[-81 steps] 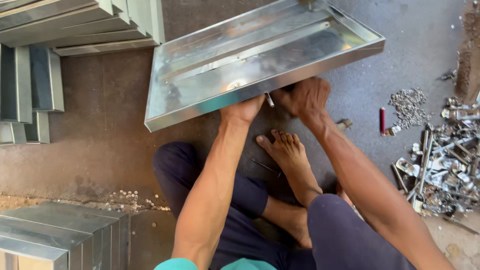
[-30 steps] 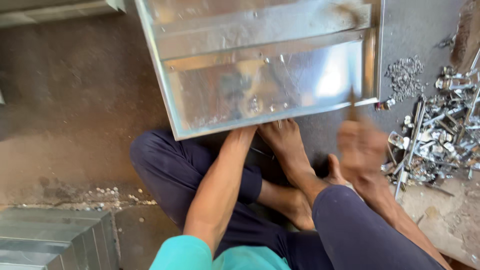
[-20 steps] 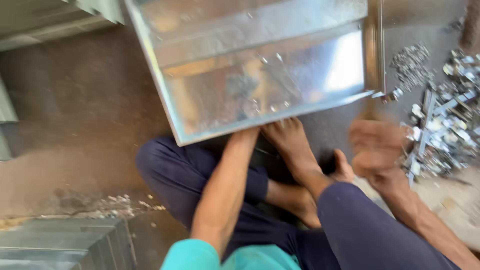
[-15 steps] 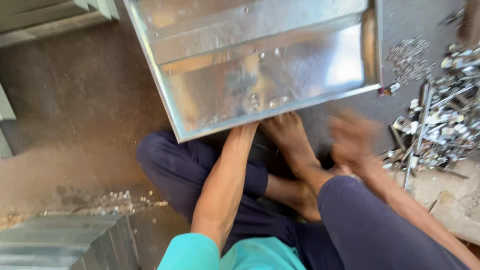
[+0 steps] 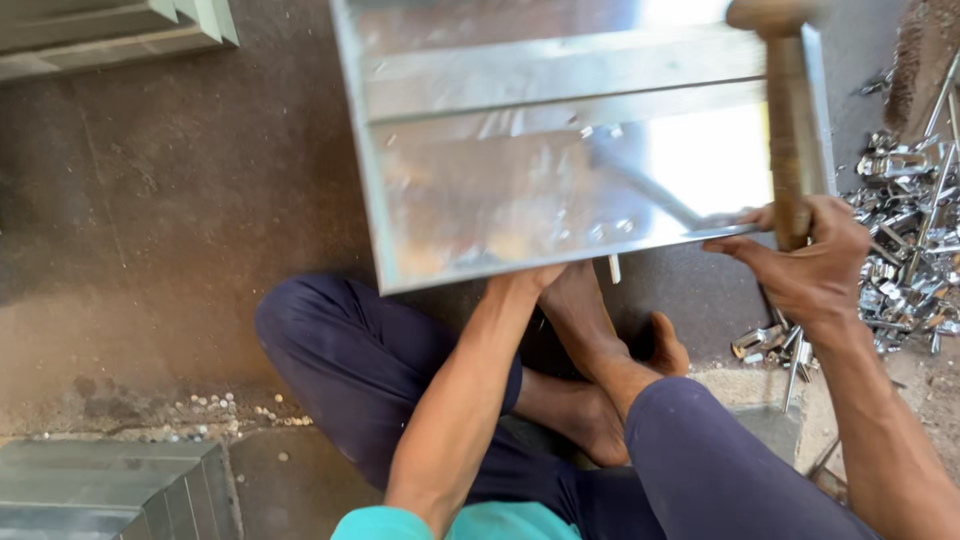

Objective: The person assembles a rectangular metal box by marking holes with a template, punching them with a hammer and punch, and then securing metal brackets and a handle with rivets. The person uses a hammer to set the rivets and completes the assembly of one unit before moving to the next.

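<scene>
A shiny sheet-metal tray (image 5: 520,180) with folded edges fills the upper middle, tilted toward me above my crossed legs and bare feet. My left hand (image 5: 535,282) reaches under its near edge; the fingers are hidden beneath the metal. My right hand (image 5: 815,265) is at the tray's near right corner, closed around the wooden handle of a hammer (image 5: 790,140), which stands upright with its head at the top edge of the view. A small metal pin (image 5: 614,268) hangs just below the tray's near edge.
A heap of small shiny metal brackets and rods (image 5: 905,250) lies on the floor at the right. Folded sheet-metal pieces (image 5: 110,35) are stacked at the top left, more (image 5: 110,495) at the bottom left. Small bits (image 5: 225,410) dot the concrete floor.
My right hand went to the metal heap at the right, then came back holding the hammer at the tray's corner. The tray has swung and tilted closer to me. My left hand stayed under its edge.
</scene>
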